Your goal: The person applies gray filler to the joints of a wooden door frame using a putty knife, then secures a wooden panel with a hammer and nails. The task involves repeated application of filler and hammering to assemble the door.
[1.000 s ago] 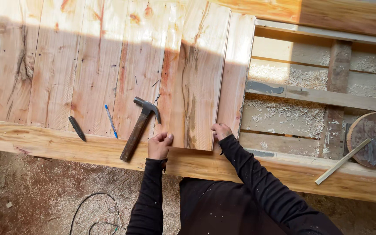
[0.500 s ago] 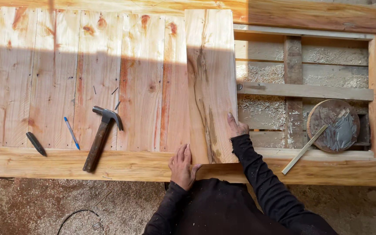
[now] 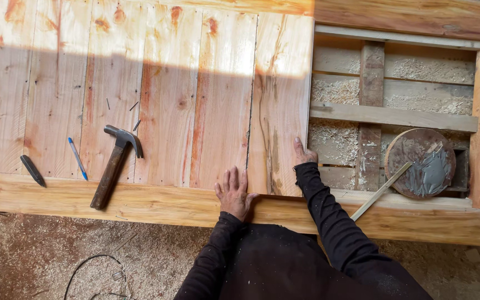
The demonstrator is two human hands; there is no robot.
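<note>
Nearest, the left hand (image 3: 233, 193) lies flat, fingers spread, on the lower end of the pale, knotty end plank (image 3: 280, 105), just above the thick front beam (image 3: 140, 201). The right hand (image 3: 303, 152) presses that plank's right edge, fingers together. Further left, a rusty claw hammer (image 3: 115, 165), blue pen (image 3: 77, 158) and loose nails (image 3: 134, 105) rest on rough boards.

Both arms wear long black sleeves (image 3: 329, 222) reaching the wrists; the left hand (image 3: 233, 193) and right hand (image 3: 303, 154) are bare, without gloves.
</note>
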